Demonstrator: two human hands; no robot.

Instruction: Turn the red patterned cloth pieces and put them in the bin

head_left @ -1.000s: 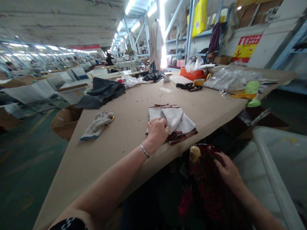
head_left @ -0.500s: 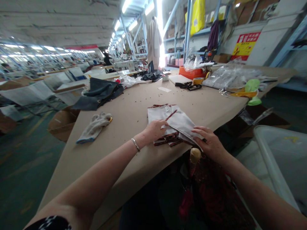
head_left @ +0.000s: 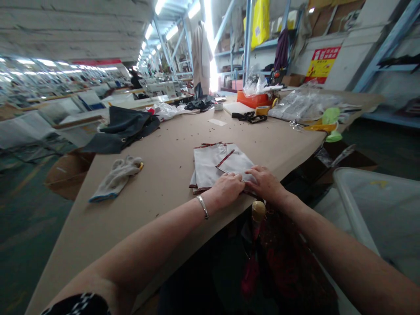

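A small pile of light grey fabric pieces (head_left: 208,164) with dark red patterned edging lies near the front edge of the table. The top piece has a folded flap with a thin red strip across it. My left hand (head_left: 228,189), a silver bangle at its wrist, bends its fingers over the near right edge of the pile and grips the fabric there. Close beside it, almost touching, my right hand (head_left: 265,183) holds the same edge between thumb and fingers. The fingertips of both hands partly hide the fabric under them.
A grey knitted glove (head_left: 118,177) lies to the left on the brown table (head_left: 170,162). Dark fabric (head_left: 126,124) is heaped behind it. Tape rolls (head_left: 262,110), an orange box (head_left: 252,99) and plastic bags (head_left: 298,105) stand farther back. A white bin (head_left: 348,192) is at right.
My left hand has moved right and nearer, from the middle of the pile to its near edge beside my right hand. The near side of the top piece now lies flatter over the pile.
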